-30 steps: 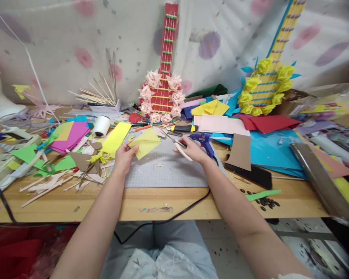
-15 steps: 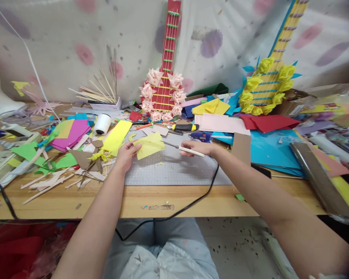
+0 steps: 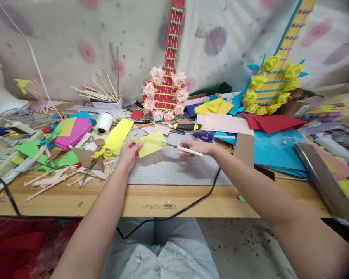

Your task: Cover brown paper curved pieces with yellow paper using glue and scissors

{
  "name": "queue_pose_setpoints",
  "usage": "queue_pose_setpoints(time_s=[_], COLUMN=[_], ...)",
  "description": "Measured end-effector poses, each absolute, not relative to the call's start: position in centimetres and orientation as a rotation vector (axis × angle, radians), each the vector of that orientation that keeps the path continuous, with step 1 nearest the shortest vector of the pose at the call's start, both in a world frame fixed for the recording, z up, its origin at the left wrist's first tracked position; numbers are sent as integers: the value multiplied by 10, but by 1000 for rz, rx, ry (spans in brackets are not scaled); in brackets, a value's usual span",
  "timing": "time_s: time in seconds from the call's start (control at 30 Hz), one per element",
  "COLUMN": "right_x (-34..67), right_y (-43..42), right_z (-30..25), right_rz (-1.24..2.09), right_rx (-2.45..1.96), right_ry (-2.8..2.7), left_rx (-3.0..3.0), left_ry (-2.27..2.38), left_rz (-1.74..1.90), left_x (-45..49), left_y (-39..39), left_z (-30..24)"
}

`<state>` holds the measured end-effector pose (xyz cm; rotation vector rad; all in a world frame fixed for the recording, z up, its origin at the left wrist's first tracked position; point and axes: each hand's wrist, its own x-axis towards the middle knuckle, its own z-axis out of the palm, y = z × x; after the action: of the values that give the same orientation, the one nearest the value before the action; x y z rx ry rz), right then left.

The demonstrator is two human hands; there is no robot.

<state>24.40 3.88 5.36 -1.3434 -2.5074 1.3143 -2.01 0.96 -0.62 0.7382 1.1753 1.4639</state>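
Note:
My left hand (image 3: pixel 130 154) pinches the left edge of a piece of yellow paper (image 3: pixel 151 146), held above the grey cutting mat (image 3: pixel 174 170). In my right hand (image 3: pixel 195 147) is a pair of scissors (image 3: pixel 190 151) with white handles. Their dark blades point left and reach the right side of the yellow paper; whether the blades are apart I cannot tell. A small yellow scrap (image 3: pixel 162 162) lies on the mat below. Just behind my right hand rests a blue glue gun (image 3: pixel 204 136), and farther left of it a yellow-and-black utility knife (image 3: pixel 187 126).
Paper scraps (image 3: pixel 54 180) and colored sheets (image 3: pixel 72 133) cover the table's left side. A red paper guitar (image 3: pixel 165 93) and a yellow one (image 3: pixel 269 89) lean against the back curtain. Blue sheets (image 3: pixel 276 151) lie right. A black cable (image 3: pixel 189 205) crosses the front edge.
The scissor blades have moved slightly over the yellow paper, which looks flatter now. Both hands keep their grips. The whole view has shifted a little.

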Motion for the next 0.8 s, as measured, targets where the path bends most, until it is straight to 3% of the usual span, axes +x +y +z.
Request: queue_pose_setpoints(time_s=[0.8], right_x=[243], right_y=[44], right_z=[57], right_rz=[1352], right_rx=[-1401], right_ry=[-2445], left_rx=[630], left_ry=[1114], left_rz=[1495], left_x=[-21], left_y=[11], left_z=[-6])
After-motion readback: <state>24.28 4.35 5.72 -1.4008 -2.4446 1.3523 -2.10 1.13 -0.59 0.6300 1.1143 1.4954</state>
